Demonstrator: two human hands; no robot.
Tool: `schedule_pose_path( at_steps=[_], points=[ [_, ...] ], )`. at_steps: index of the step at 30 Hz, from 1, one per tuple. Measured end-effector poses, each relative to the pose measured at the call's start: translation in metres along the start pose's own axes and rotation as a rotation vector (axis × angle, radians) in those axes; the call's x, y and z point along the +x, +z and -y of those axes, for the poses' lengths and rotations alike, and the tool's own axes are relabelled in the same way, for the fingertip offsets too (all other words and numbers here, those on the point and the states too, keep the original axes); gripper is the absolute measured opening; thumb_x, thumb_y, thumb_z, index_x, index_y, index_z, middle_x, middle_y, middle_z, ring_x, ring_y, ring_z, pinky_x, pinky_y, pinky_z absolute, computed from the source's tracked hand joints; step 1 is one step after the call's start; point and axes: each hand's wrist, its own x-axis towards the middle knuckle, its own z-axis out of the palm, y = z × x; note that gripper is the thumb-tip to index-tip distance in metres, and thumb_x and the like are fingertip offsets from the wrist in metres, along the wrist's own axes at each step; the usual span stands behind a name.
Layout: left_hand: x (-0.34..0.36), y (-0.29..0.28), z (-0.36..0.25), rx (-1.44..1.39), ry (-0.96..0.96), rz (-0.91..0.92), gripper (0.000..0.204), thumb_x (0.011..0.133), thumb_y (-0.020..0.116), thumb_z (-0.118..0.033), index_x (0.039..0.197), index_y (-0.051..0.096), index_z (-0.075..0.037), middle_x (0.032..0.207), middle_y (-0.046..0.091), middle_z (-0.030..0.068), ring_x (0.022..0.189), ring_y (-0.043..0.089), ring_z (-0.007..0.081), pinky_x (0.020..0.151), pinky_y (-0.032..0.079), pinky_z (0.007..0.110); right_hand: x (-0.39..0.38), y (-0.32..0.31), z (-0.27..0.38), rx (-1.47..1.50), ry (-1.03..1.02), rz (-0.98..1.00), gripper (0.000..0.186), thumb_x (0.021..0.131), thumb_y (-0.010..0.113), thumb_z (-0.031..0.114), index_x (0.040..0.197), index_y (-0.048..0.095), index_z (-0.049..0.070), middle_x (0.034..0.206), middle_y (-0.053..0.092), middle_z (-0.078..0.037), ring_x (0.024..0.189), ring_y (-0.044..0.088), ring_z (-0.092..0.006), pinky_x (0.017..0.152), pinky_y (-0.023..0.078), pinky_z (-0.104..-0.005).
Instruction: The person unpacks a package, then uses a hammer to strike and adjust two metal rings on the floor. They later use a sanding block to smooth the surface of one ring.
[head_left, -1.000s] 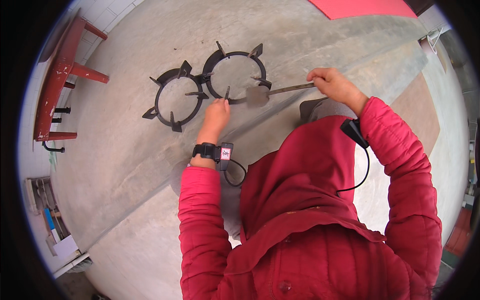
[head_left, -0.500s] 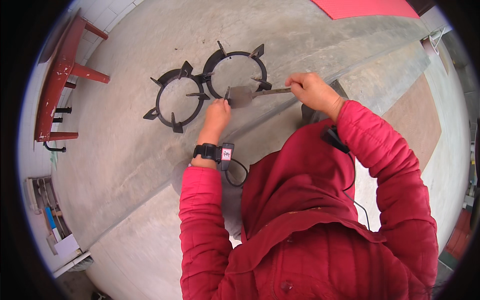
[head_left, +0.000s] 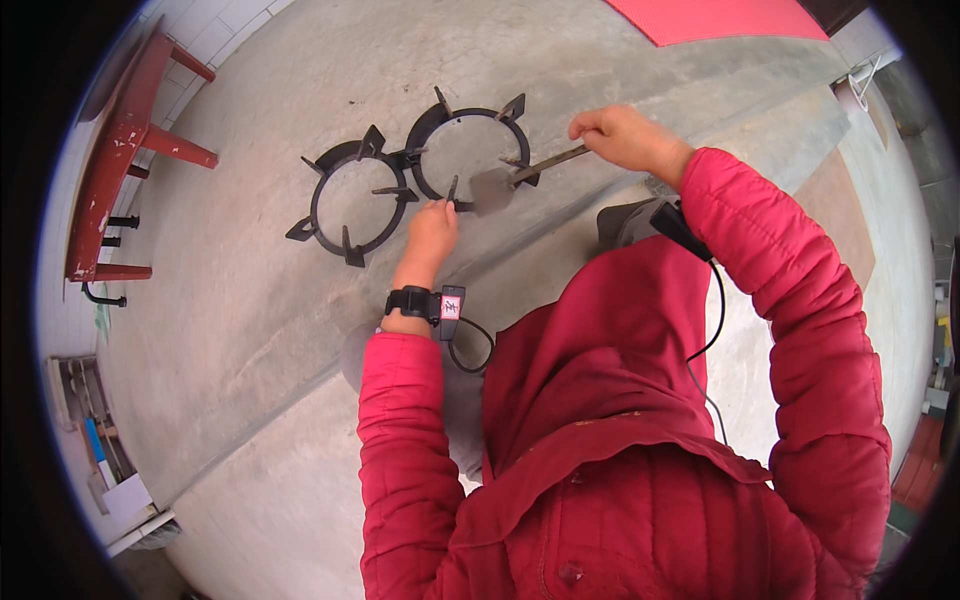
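Observation:
Two black ring-shaped gas stove pan supports with upright prongs lie on the concrete floor, touching each other. My left hand (head_left: pixel 430 238) is closed on the near edge of the right-hand pan support (head_left: pixel 424 124), by a prong. The left-hand pan support (head_left: pixel 317 205) lies just beside that hand. In my right hand (head_left: pixel 632 138) is the handle of a flat-bladed scraper (head_left: pixel 491 193), its fingers wrapped round the end. The slightly blurred blade is at the near right part of the ring, close to my left fingers. Whether it touches the metal I cannot tell.
A worn red wooden bench (head_left: pixel 118 150) stands along the left wall. At the far right lies a red mat (head_left: pixel 730 18). Tools and a white piece (head_left: pixel 127 497) are at the lower left edge. A thin cable (head_left: pixel 721 305) hangs by my right sleeve.
My right hand has moved up and away from me, so the scraper's handle slants more steeply. Its blade has shifted slightly right. My left hand stays nearly in place on the pan support.

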Motion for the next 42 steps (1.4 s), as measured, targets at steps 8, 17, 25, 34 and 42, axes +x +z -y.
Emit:
schedule_pose_path(
  at_steps=[8,17,25,34,42],
  points=[
    [-0.018,-0.007,0.005,-0.003,-0.011,-0.026,0.023,0.084,0.046,-0.015,0.075,0.057,0.003,0.074,0.056,0.0205,0.07,0.055,0.0378,0.064,0.044,0.045,-0.018,0.021,0.012,0.066,-0.038,-0.078,0.023,0.076,0.045,0.013,0.089,0.061,0.004,0.076,0.061,-0.018,0.075,0.057,-0.0332,0.069,0.045,-0.0372],
    [-0.023,-0.002,0.012,0.002,-0.032,-0.023,0.023,0.084,0.045,-0.015,0.075,0.057,0.003,0.075,0.057,0.0206,0.071,0.055,0.038,0.064,0.044,0.045,-0.029,0.041,0.011,0.178,-0.038,-0.131,0.022,0.077,0.045,0.011,0.091,0.06,0.002,0.075,0.06,-0.018,0.071,0.057,-0.0337,0.068,0.046,-0.0366],
    [-0.019,0.0,0.022,-0.015,0.039,-0.06,0.023,0.084,0.045,-0.015,0.076,0.057,0.004,0.075,0.057,0.0207,0.072,0.055,0.0377,0.064,0.044,0.045,-0.024,0.05,-0.001,0.126,0.006,-0.163,0.023,0.078,0.046,0.011,0.092,0.061,0.004,0.073,0.06,-0.017,0.07,0.057,-0.0335,0.068,0.046,-0.0364],
    [-0.013,-0.006,0.016,-0.047,0.058,-0.102,0.024,0.084,0.045,-0.016,0.075,0.057,0.003,0.074,0.057,0.021,0.07,0.055,0.0381,0.064,0.044,0.046,-0.036,0.046,-0.006,0.189,0.127,-0.159,0.021,0.078,0.047,0.012,0.092,0.061,0.004,0.077,0.06,-0.02,0.073,0.058,-0.0345,0.069,0.046,-0.0361],
    [-0.009,-0.009,-0.002,-0.01,-0.019,-0.031,0.025,0.085,0.044,-0.017,0.073,0.056,0.002,0.073,0.057,0.021,0.07,0.054,0.0382,0.063,0.044,0.046,-0.06,0.036,-0.018,0.188,0.183,-0.223,0.023,0.081,0.047,0.014,0.095,0.06,0.002,0.079,0.062,-0.018,0.073,0.059,-0.0317,0.069,0.046,-0.035]
  ],
)
